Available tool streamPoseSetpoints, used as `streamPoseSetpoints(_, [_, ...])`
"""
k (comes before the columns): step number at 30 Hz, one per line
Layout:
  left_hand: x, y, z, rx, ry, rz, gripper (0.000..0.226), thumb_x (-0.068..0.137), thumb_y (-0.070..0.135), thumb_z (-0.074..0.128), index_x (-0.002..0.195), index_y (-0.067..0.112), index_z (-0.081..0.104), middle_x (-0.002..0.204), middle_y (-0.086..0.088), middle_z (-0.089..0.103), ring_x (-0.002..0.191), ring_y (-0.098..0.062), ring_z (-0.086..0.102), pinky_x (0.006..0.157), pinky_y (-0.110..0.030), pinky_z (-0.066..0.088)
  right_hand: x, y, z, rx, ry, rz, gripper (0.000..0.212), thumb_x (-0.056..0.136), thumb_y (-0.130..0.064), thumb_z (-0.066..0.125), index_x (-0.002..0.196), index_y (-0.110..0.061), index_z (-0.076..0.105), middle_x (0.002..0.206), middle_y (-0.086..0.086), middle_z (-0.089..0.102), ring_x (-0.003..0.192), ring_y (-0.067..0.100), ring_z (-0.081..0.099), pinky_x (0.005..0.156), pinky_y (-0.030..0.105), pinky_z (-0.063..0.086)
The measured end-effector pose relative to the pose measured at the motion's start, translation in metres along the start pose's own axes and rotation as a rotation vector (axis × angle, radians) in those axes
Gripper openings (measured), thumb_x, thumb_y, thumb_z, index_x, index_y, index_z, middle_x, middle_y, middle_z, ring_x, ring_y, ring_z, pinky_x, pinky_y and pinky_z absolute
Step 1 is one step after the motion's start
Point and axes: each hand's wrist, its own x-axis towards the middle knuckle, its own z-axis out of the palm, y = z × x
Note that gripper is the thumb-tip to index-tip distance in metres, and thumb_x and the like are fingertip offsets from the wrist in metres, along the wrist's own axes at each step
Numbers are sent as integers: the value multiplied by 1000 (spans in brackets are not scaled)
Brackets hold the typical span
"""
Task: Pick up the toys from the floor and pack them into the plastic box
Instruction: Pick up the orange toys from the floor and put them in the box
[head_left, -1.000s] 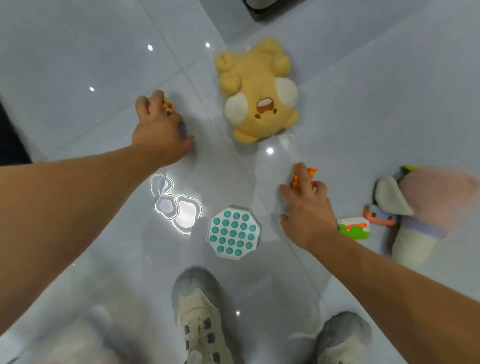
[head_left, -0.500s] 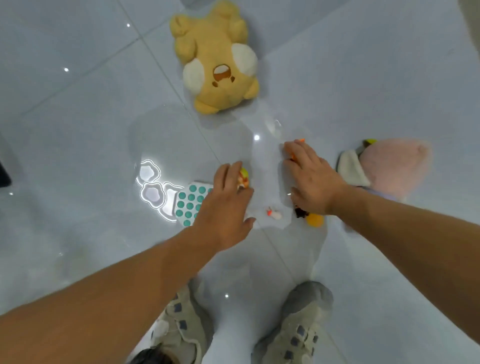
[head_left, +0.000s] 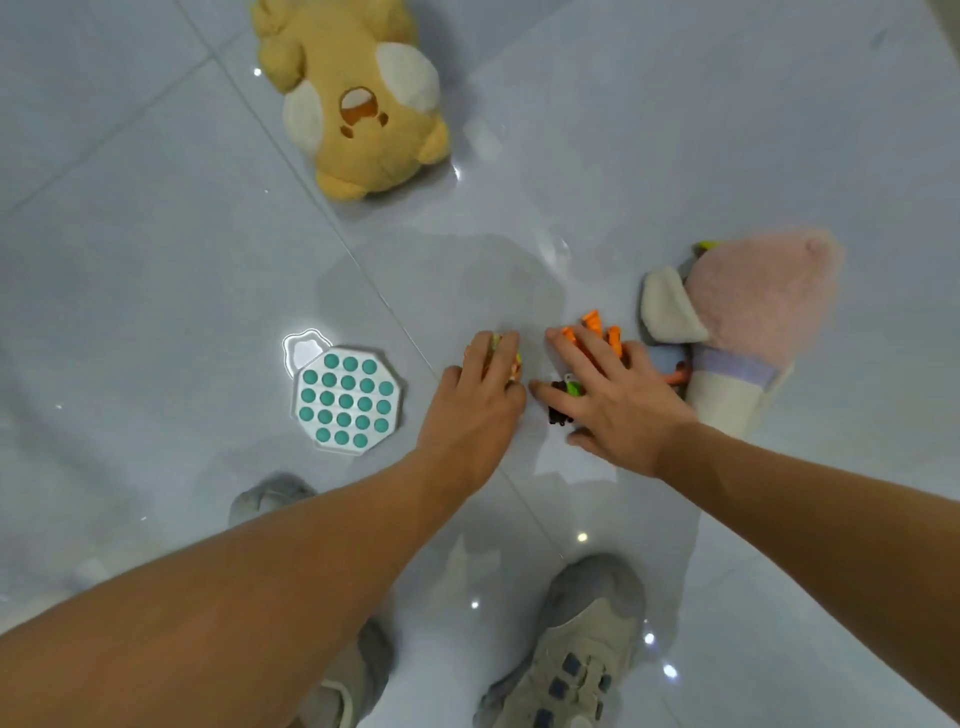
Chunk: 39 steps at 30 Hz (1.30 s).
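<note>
Left hand (head_left: 475, 415) is clenching around a small orange-and-green toy (head_left: 511, 364); right hand (head_left: 618, 402) is grasping an orange plastic toy (head_left: 597, 330), fingers spreading over a small black-and-green toy (head_left: 565, 392) on the glossy grey tile floor (head_left: 156, 260). White octagonal teal-dot pop toy (head_left: 347, 400) lying left, yellow plush bear (head_left: 358, 98) far, pink-and-cream plush (head_left: 748, 322) right

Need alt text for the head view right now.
Both hands reach down to a grey tiled floor: the left hand and right hand each close around small toys. A yellow plush, pink plush and teal pop toy lie nearby.
</note>
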Motion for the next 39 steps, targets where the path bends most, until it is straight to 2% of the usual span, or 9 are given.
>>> streamPoseSetpoints(4, [2,-2,1,-8,-10,8,23,77,9,64,99,5,69,148,-20,40,134,-43,36,82,-48,49,4,4,6,-44,33,-43,51,89,-39,57,135,-28,37,157,22,13,132,45,30,75,49,43])
streamPoseSetpoints(8, [2,0,0,-10,-26,-16,19,72,8,69,91,6,69,145,-20,43,132,-44,39,78,-46,49,-1,1,11,-40,95,-59,28,93,-18,47,121,-22,44,154,24,19,133,46,29,66,45,49])
streamPoseSetpoints(12, [5,2,-2,27,-33,-26,24,73,10,69,97,7,69,147,-19,39,134,-43,35,80,-45,49,0,-1,13,1,174,-77,14,93,-12,40,102,-15,51,149,23,30,131,44,33,58,41,50])
streamPoseSetpoints(16, [5,3,-5,28,-42,-54,27,75,13,70,102,8,68,147,-18,36,134,-41,30,81,-45,49,7,-1,11,104,243,-103,10,86,-9,49,89,-12,58,139,20,44,120,39,45,51,35,46])
streamPoseSetpoints(19, [1,2,-8,1,-57,-87,29,74,15,72,101,9,69,145,-17,36,132,-40,30,78,-44,50,9,0,4,169,241,-76,5,81,-11,59,84,-13,62,136,17,48,113,37,48,47,34,49])
streamPoseSetpoints(25, [-33,-3,-45,-90,-41,-192,27,76,26,75,99,13,70,145,-14,34,131,-36,29,81,-44,54,-14,-12,-56,159,198,-28,15,75,-15,68,89,-11,65,141,19,45,116,38,47,50,39,52])
streamPoseSetpoints(30, [-100,-14,-114,-184,31,-285,24,74,23,74,95,12,70,146,-16,35,134,-38,30,81,-45,54,-38,-51,-134,120,185,-78,16,75,-20,69,88,-14,62,143,15,42,116,34,47,52,39,52])
streamPoseSetpoints(34, [-178,-26,-164,-246,97,-422,21,72,24,74,90,14,70,144,-17,41,133,-40,33,77,-44,57,-54,-106,-199,112,186,-164,18,71,-22,72,86,-18,64,141,14,47,115,32,49,46,32,50])
streamPoseSetpoints(39, [-290,-39,-201,-323,209,-653,20,74,28,76,91,18,69,146,-11,38,134,-31,27,70,-36,58,-62,-201,-265,137,201,-324,23,68,-25,77,87,-21,66,139,11,49,114,30,50,45,30,50])
